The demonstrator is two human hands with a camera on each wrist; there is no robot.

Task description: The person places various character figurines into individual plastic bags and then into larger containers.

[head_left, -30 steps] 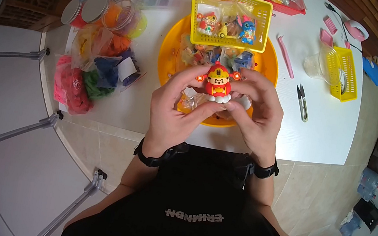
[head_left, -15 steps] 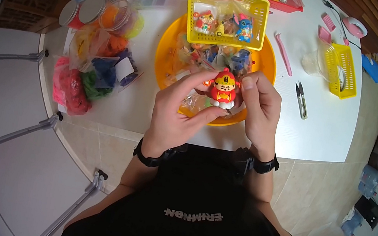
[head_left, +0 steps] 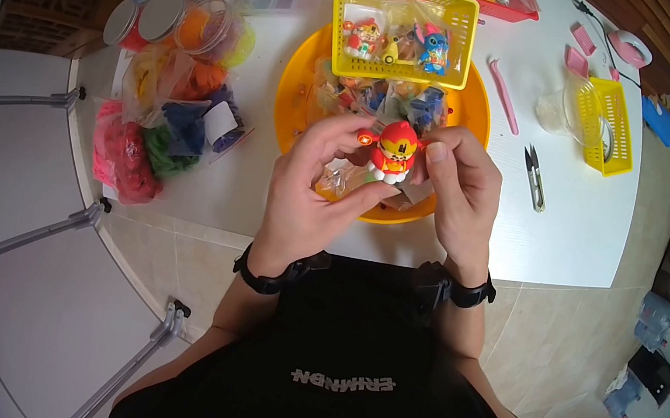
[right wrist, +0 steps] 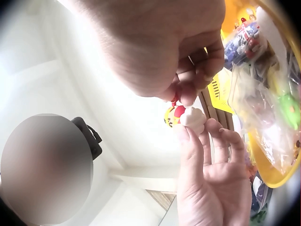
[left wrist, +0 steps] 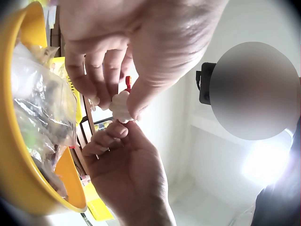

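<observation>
A small red and yellow toy figurine (head_left: pixel 395 150) with a tiger-like face and a white, cloud-shaped base (right wrist: pixel 193 120) is held upright above the basin. My left hand (head_left: pixel 303 186) grips it by the base, thumb below and fingers behind. From the other side, my right hand (head_left: pixel 467 203) pinches the red piece at the figurine's side between thumb and forefinger; the fingertips hide that piece. The matching red disc (head_left: pixel 366 137) on the opposite side stays visible. Below both hands, the orange-yellow basin (head_left: pixel 292 104) holds bagged toys (left wrist: pixel 44 94).
A yellow basket (head_left: pixel 394 75) with bagged figurines sits over the basin's far rim. Jars (head_left: pixel 162 16) and bags of coloured material (head_left: pixel 127 156) stand at left. Thread snips (head_left: pixel 535 180), pink tweezers (head_left: pixel 505 96) and another yellow basket (head_left: pixel 618 132) lie at right.
One second ago both hands held the figurine from either side at its base. The right hand has since moved up to its side piece, and the figurine has turned and tilted slightly.
</observation>
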